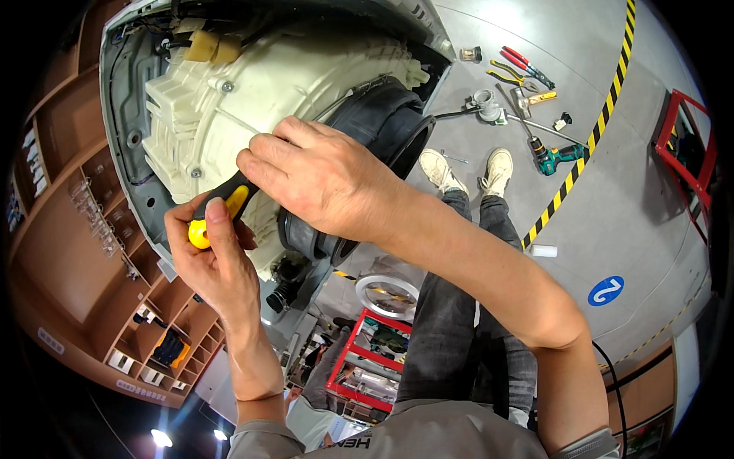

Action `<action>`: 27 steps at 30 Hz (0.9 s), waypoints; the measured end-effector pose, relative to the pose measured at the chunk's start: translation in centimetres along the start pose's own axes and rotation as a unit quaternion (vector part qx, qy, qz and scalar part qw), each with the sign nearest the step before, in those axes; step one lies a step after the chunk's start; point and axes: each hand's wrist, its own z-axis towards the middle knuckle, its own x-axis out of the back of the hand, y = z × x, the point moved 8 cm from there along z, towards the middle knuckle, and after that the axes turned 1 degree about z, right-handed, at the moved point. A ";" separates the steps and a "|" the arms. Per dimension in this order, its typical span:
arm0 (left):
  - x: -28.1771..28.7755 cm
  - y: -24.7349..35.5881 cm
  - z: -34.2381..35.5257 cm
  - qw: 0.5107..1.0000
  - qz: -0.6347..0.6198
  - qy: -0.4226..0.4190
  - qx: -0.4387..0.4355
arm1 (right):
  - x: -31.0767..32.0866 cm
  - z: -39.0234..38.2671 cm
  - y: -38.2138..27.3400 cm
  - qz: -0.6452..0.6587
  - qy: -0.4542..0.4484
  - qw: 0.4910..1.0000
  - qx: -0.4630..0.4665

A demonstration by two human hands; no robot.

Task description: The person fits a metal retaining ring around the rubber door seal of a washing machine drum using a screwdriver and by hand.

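A screwdriver with a yellow and black handle lies across between my two hands, over the cream plastic tub of an opened washing machine. My left hand is closed round the yellow butt end, thumb along the top. Curled fingers of my right hand close over the dark front end of the handle; the shaft and tip are hidden beneath them. Directly under the right wrist and forearm is the black rubber door gasket, its ring partly covered.
On the grey floor lie a green cordless drill, red-handled pliers, yellow-handled pliers, a hammer and a pump-like part. A red cart, a round door ring and wooden shelving stand around.
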 end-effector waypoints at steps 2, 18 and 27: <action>0.0 0.1 0.0 1.000 0.010 -0.003 -0.006 | -0.1 0.0 0.0 -0.004 0.000 1.000 0.000; -0.6 3.8 1.2 0.946 0.234 -0.178 -0.137 | 0.5 1.9 0.0 -0.084 0.022 0.996 0.025; 0.2 1.1 1.2 0.987 0.078 -0.131 0.054 | -0.2 1.5 -1.0 -0.030 -0.004 0.999 0.013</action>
